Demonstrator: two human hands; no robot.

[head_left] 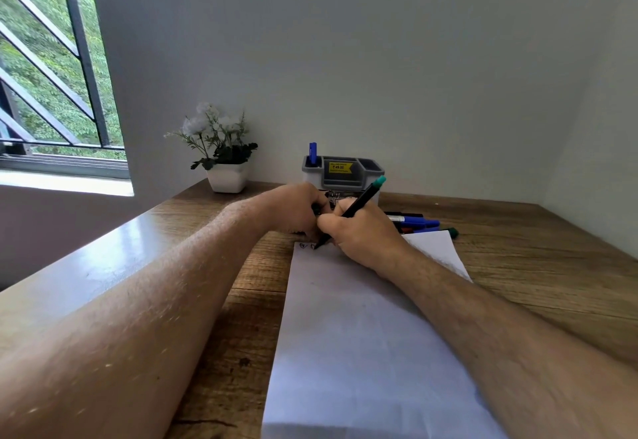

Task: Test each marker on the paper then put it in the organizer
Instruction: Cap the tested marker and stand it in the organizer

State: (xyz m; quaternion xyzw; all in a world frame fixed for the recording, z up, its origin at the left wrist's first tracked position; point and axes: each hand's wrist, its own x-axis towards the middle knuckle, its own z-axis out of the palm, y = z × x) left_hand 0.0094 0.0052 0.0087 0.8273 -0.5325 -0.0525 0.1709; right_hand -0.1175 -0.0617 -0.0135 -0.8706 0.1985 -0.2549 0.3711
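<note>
R hand [359, 231] pinching black marker w/ teal end [348, 212], tip down on paper [362, 335] near its far-left corner, beside small scribbles. L hand [293, 209] curled round a small dark thing, prob. the cap [316, 209]; can't tell for sure. Organizer [343, 174] just behind my hands, one blue marker [313, 154] upright in its left slot. Spare markers [419, 224] lie on desk [552, 266] to the right.

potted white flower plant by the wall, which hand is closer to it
Left. The left hand sits just front-right of the white-flowered plant in its white pot; the right hand, gripping a black marker, lies farther right.
</note>
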